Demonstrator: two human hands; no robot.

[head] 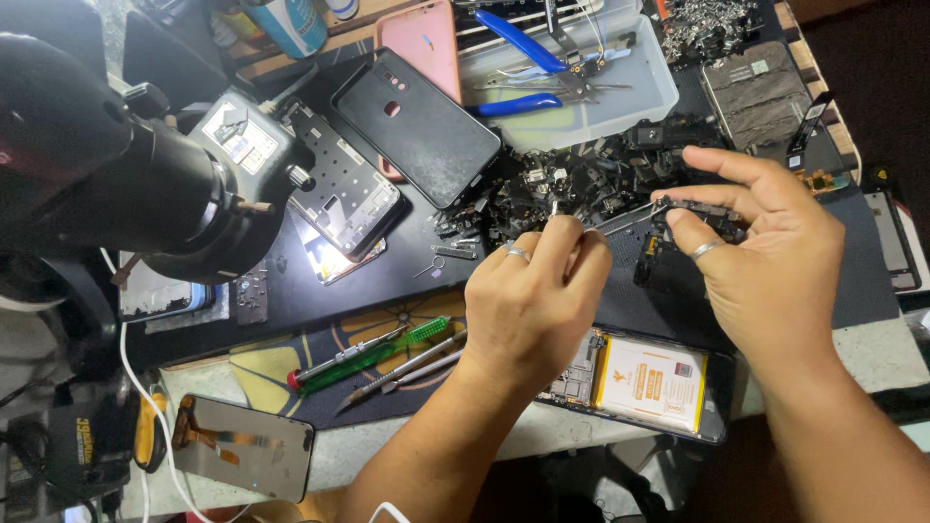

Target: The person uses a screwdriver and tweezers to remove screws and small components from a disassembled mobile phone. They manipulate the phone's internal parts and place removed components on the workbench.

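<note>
Overhead, the head view shows both hands meeting above a black work mat. The left hand is curled, its thumb and forefinger pinching tweezers whose tips reach the small black phone part held by the right hand. The right hand pinches that part between thumb and middle finger, forefinger stretched out above it. Just behind them lies a heap of dark scrap components, hemming the far side. Below the wrists an opened phone with its yellow-white battery lies near the table's front edge. Left of the left hand, a green-handled screwdriver and a craft knife lie well apart from it. A microscope crowds the left side.
</note>
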